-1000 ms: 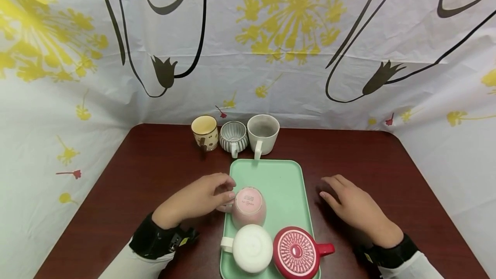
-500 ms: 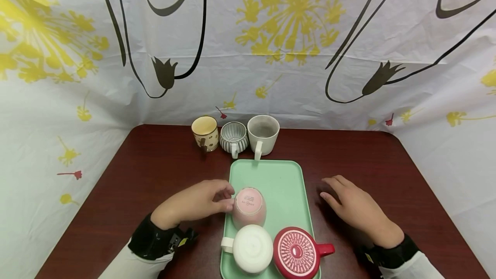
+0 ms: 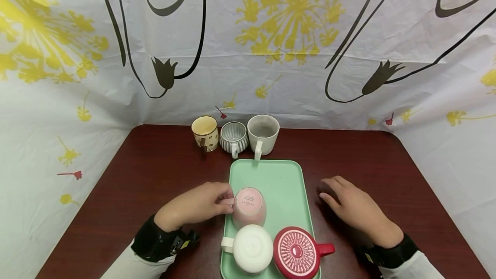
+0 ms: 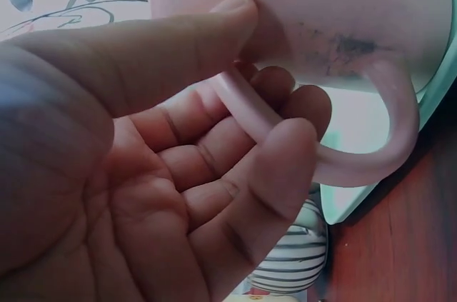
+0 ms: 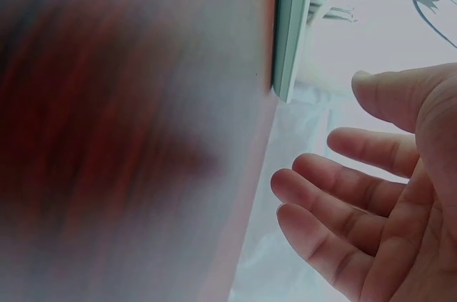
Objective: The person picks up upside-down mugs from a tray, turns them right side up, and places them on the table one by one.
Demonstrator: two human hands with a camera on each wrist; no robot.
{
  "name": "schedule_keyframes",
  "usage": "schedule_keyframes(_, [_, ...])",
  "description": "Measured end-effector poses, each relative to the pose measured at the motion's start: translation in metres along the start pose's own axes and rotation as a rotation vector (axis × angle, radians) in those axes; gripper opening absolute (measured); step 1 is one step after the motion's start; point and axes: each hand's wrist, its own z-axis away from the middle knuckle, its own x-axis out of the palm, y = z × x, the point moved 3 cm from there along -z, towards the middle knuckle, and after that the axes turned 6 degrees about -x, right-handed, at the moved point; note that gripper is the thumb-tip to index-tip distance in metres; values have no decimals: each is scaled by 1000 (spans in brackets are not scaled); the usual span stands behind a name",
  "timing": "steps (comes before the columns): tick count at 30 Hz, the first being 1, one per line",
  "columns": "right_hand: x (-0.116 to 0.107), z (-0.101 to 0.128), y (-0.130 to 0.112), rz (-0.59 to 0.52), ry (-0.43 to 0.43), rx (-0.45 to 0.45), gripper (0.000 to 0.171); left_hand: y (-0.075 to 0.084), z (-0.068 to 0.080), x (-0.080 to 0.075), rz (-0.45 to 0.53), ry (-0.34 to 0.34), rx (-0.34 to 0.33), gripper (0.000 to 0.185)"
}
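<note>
A pink mug stands upside down on a pale green tray. My left hand grips its handle from the left; in the left wrist view the fingers curl round the pink handle and the thumb lies along the mug's side. Nearer to me on the tray are an upturned white mug, handle pointing left, and an upturned red mug, handle over the tray's right edge. Right of the tray, my right hand is over the table with relaxed fingers, holding nothing.
Three upright cups line up behind the tray: a yellow patterned mug, a striped grey-and-white cup and a large whitish mug. A printed white curtain closes off the dark red table at the back.
My left hand has lowered slightly and its fingers have closed round the pink mug's handle. The mugs, the tray and my right hand look unmoved.
</note>
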Motion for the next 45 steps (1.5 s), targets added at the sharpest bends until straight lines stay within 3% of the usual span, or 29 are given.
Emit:
schedule_keyframes(14, [2,0,0,-2,-3,-10,36,0,-1,-2,-1,38,20,12])
schedule_keyframes(28, [2,0,-1,-6,-4,-17,36,0,-6,2,-59,102,130,18])
schedule_keyframes(33, [1,0,-1,-9,-10,-10,36,-1,-9,2,-87,153,163,10])
schedule_keyframes(37, [1,0,-2,-10,-11,-10,36,-2,-10,1,-85,208,151,9])
schedule_keyframes(45, [1,1,-1,-14,-7,-17,36,1,-9,-10,47,337,124,4])
